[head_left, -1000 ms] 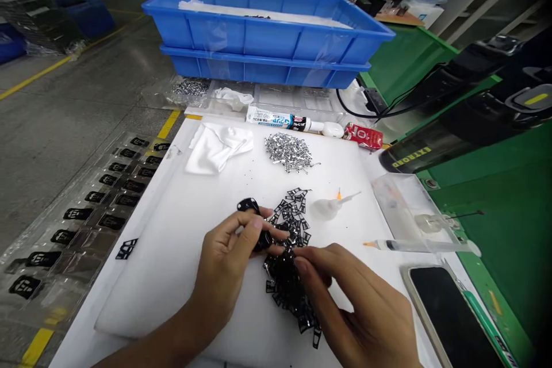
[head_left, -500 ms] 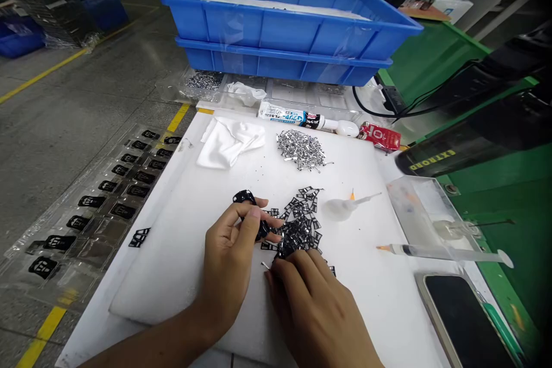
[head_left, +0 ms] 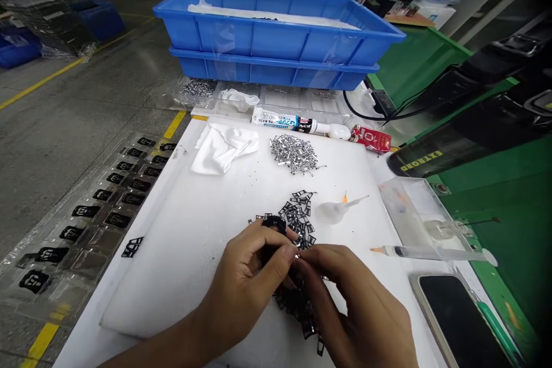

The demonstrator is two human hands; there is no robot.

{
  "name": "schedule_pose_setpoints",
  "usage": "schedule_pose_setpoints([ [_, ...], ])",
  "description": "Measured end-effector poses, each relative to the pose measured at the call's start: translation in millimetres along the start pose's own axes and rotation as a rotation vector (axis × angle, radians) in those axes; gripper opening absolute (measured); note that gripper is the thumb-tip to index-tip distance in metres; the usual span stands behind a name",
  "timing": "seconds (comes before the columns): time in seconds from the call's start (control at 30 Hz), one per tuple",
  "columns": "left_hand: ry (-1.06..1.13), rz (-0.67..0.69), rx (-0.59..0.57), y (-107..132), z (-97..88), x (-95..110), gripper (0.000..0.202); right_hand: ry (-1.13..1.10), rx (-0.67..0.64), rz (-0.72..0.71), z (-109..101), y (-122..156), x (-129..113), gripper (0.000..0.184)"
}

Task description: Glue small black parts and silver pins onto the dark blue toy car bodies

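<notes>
My left hand [head_left: 248, 282] is closed round a small black plastic part [head_left: 274, 223], whose top shows above my fingers. My right hand [head_left: 345, 305] pinches at the same spot, fingertips meeting the left thumb; what it holds is too small to make out. Both hands hover over a pile of small black frame pieces [head_left: 299, 218] on the white foam board [head_left: 185, 241]. More black pieces [head_left: 304, 313] lie under my hands. A heap of small silver metal clips [head_left: 294, 154] lies farther back on the board.
Two stacked blue bins [head_left: 276, 40] stand at the back. A glue tube [head_left: 297, 123], white cloth [head_left: 222, 146], small dropper bottle [head_left: 334, 210], syringe [head_left: 426, 253], clear tray [head_left: 409, 213] and phone [head_left: 461, 322] lie around. A plastic sheet of black parts [head_left: 86, 218] lies at the left.
My left hand has moved right and nearer with the black part. My right hand has lifted off the board and now meets the left hand's fingertips.
</notes>
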State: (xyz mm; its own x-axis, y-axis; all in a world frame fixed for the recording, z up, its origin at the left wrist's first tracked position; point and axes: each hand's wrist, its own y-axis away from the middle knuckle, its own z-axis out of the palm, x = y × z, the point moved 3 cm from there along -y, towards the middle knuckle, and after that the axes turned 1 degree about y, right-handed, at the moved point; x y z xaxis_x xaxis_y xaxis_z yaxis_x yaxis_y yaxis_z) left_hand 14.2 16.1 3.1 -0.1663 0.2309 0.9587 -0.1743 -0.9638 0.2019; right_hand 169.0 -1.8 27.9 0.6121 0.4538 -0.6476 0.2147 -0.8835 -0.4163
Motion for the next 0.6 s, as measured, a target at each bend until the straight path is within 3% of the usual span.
schedule_pose_setpoints([
  [0.23,0.062,-0.049,0.006,-4,2.8,-1,0.022,-0.607,-0.086,0.485,2,-5,14,0.005],
  [0.33,0.108,-0.095,-0.003,-4,4.3,-1,0.027,-0.579,-0.019,0.498,-4,-11,15,0.007],
  [0.47,0.209,-0.131,-0.095,1,8.5,-3,0.016,-0.428,0.151,0.420,-11,-14,15,0.003],
  [0.6,0.383,-0.154,-0.154,7,11.7,-7,0.006,-0.333,0.137,0.389,-7,-9,13,0.007],
])
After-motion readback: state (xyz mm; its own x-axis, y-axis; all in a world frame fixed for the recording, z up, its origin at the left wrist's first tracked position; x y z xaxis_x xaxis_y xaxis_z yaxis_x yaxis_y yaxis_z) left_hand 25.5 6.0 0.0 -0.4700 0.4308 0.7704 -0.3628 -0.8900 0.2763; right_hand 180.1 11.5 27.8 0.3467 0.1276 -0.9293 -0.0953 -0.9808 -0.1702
